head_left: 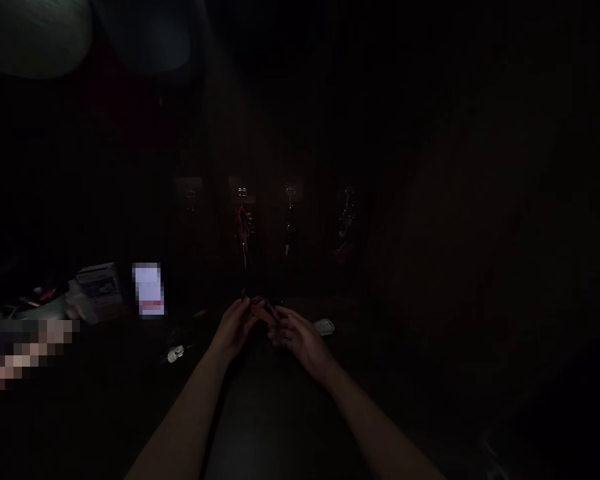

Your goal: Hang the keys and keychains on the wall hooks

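Observation:
In the dim middle of the head view, a reddish strap stretches between my two hands. My left hand pinches its left end, with the thumb and fingers pressed together. Curled fingers of my right hand grip the other end. It is too dark to tell what else hangs from the strap. Just beyond my right hand lies a pale, remote-like object. A small bunch of keys rests on the dark surface, left of my left forearm.
Behind my hands, a row of hooks carries a reddish bundle, a thin hanging item and a key bunch. To the left are a bright blurred-out rectangle, a box and clutter.

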Demonstrator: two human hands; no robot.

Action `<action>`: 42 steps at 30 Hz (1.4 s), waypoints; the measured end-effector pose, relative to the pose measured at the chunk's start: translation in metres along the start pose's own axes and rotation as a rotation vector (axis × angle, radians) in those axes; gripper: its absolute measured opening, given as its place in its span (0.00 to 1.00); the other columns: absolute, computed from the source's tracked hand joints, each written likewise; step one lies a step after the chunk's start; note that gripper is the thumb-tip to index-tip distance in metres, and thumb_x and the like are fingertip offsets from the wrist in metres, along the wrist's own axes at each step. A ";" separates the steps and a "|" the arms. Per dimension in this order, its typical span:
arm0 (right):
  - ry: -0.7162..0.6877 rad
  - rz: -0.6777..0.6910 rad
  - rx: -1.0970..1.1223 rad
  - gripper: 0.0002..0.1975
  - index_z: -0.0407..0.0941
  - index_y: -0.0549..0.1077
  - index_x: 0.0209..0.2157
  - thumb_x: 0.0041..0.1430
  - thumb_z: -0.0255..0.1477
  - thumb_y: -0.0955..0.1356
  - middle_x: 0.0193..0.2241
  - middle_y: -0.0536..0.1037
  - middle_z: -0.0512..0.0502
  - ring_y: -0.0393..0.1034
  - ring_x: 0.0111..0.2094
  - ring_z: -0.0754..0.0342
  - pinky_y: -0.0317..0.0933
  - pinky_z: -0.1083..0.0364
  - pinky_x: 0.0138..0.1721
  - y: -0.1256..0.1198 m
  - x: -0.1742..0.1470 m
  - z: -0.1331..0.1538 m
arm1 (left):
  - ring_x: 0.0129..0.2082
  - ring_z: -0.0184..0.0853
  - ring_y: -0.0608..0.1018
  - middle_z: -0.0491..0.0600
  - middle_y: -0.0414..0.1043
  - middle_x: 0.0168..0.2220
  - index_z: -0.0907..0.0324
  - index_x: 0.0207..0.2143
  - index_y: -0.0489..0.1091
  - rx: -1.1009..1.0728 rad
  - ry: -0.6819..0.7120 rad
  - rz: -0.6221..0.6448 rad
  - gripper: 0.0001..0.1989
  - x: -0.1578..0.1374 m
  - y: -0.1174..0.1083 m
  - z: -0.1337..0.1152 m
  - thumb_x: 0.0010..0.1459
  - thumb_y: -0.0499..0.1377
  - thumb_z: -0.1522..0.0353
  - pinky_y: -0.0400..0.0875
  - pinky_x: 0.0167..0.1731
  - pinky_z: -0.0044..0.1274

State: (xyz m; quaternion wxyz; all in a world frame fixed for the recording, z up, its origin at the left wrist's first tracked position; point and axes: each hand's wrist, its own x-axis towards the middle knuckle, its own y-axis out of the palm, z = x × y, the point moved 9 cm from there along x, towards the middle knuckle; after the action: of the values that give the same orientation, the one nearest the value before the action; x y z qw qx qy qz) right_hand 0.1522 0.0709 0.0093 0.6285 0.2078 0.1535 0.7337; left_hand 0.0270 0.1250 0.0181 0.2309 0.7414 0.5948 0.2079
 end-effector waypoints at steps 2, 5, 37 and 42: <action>0.007 0.021 0.043 0.20 0.44 0.72 0.41 0.50 0.42 0.67 0.33 0.76 0.45 0.73 0.32 0.52 0.64 0.54 0.31 0.004 -0.002 0.002 | 0.44 0.38 0.76 0.52 0.76 0.36 0.61 0.31 0.70 0.016 0.005 0.002 0.07 0.002 -0.002 -0.001 0.50 0.62 0.68 0.68 0.45 0.27; 0.003 0.049 0.053 0.18 0.44 0.73 0.41 0.51 0.40 0.67 0.36 0.76 0.43 0.73 0.34 0.51 0.64 0.54 0.33 0.007 -0.004 0.006 | 0.43 0.37 0.76 0.52 0.76 0.37 0.61 0.31 0.69 0.018 -0.003 -0.025 0.05 0.004 -0.007 0.000 0.51 0.61 0.69 0.69 0.44 0.27; -0.176 -0.254 -0.491 0.12 0.43 0.69 0.32 0.46 0.36 0.65 0.18 0.73 0.51 0.68 0.18 0.56 0.56 0.60 0.17 -0.024 0.004 0.018 | 0.37 0.34 0.76 0.47 0.75 0.32 0.60 0.31 0.70 0.100 0.003 -0.020 0.14 0.006 -0.006 -0.007 0.44 0.64 0.60 0.66 0.40 0.25; -0.112 -0.235 -0.339 0.18 0.41 0.69 0.36 0.43 0.36 0.66 0.23 0.78 0.46 0.72 0.19 0.54 0.56 0.61 0.15 -0.019 0.004 0.018 | 0.39 0.36 0.76 0.49 0.76 0.34 0.60 0.32 0.71 0.140 -0.023 -0.053 0.14 0.006 -0.012 -0.006 0.46 0.63 0.60 0.66 0.39 0.24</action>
State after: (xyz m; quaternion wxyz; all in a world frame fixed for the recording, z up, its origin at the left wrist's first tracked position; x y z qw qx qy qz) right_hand 0.1765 0.0773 0.0159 0.7433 0.1203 0.0160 0.6579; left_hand 0.0152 0.1337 0.0157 0.1906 0.7419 0.6248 0.1511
